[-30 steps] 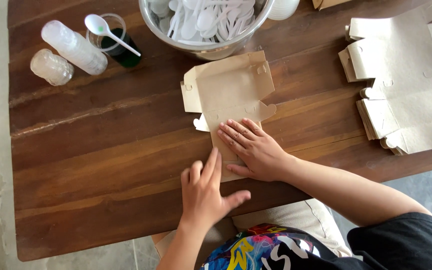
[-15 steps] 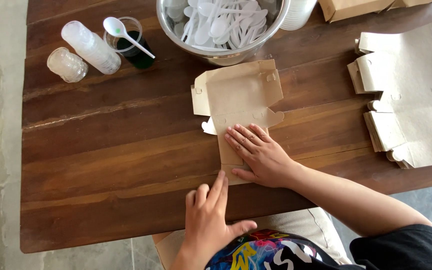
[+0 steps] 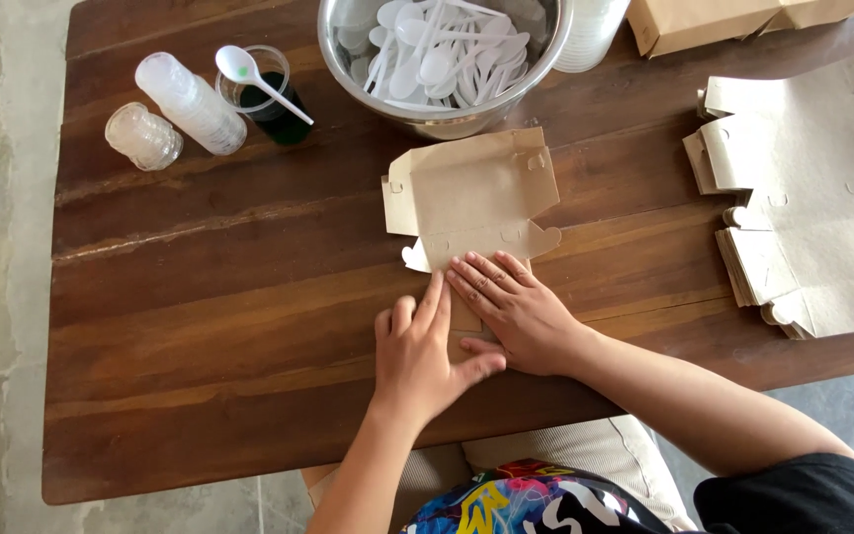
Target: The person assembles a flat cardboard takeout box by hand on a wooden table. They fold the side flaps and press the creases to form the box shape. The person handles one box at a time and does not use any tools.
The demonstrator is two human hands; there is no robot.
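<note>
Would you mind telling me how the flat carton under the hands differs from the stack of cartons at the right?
The flat carton is a single sheet; the stack of cartons holds many layered sheets. The flat carton lies mid-table, pressed by the left hand and right hand; the stack sits untouched at the table's right edge. Both are unfolded brown card with tabs.

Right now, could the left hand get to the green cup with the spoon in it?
Probably yes. The left hand lies flat on the flat cardboard box, and only bare wooden table lies between it and the green cup; it is a long stretch, though.

Bowl (image 3: 444, 99) behind flat carton (image 3: 471, 193), stack (image 3: 803, 198) right.
</note>
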